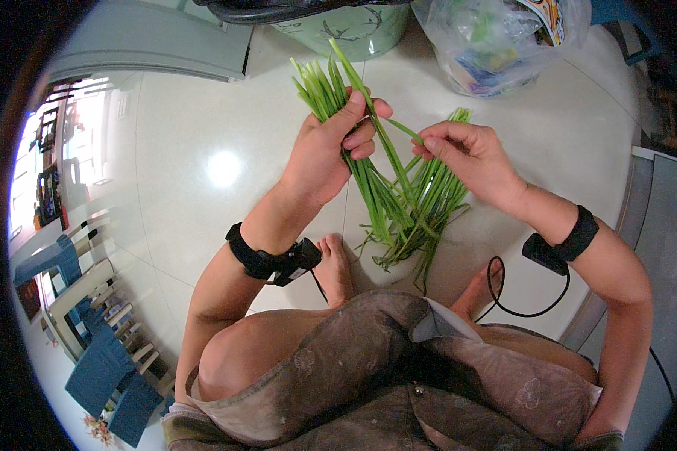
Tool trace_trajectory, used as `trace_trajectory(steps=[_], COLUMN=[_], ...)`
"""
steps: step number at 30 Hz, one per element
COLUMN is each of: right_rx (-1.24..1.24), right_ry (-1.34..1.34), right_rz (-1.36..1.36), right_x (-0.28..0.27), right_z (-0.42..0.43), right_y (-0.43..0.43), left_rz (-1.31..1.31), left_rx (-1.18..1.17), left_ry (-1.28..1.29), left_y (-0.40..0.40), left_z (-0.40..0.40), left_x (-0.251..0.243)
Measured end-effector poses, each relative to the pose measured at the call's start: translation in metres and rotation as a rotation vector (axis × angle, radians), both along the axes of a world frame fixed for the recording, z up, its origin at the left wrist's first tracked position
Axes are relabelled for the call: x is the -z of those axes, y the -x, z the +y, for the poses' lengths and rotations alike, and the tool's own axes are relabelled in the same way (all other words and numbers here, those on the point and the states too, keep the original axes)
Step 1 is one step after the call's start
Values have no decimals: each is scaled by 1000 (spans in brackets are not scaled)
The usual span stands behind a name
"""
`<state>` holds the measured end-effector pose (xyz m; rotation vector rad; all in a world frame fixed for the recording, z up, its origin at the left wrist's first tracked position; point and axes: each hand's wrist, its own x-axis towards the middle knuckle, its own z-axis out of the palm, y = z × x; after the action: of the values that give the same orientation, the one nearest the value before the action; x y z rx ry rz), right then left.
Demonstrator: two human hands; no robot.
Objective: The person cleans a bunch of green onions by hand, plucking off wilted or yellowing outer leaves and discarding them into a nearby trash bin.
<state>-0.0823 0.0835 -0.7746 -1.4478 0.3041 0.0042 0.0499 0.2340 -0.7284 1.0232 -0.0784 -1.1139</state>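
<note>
My left hand (338,135) is closed around a bunch of long green leafy stalks (320,84), possibly garlic chives, with the pale cut ends pointing up and away. One thicker stalk (392,155) stands apart from the bunch, by the thumb and fingers of that hand. Between thumb and forefinger, my right hand (457,152) pinches the end of a green leaf (404,129) that reaches across to this stalk. Beneath and between the hands, a loose heap of the same stalks (443,194) lies on the tiled floor, its thin, darker tips towards me.
A pale green bin (350,31) with a black liner stands at the top, beside a clear plastic bag (491,51) with mixed contents. Grey cabinets (158,42) border the floor at top left and right. Blue chairs (101,361) are at the left. A black cable (541,313) hangs from the right wrist device.
</note>
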Motion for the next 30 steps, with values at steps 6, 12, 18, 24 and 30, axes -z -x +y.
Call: trace_trajectory(steps=[6,12,18,24,30], right_rx=[-91,211,-208,-326,-400], right_ry=[64,-554,-514,-676,-620], right_rz=[1,420,367,428,396], right_x=[-6,4,11,1,3], right_z=[-3,-19,-19,-25,-29], right_y=[-1,-10,5,19,21], left_rz=[22,-84,-6,-70,-133], left_rx=[-78,-102,-105,-162,-198], left_ry=[25,282,264,224,210], left_y=[11,9,2,-4,-8], left_z=[-3,6,12,17,19], left_x=[-5,-2,-5,2,2])
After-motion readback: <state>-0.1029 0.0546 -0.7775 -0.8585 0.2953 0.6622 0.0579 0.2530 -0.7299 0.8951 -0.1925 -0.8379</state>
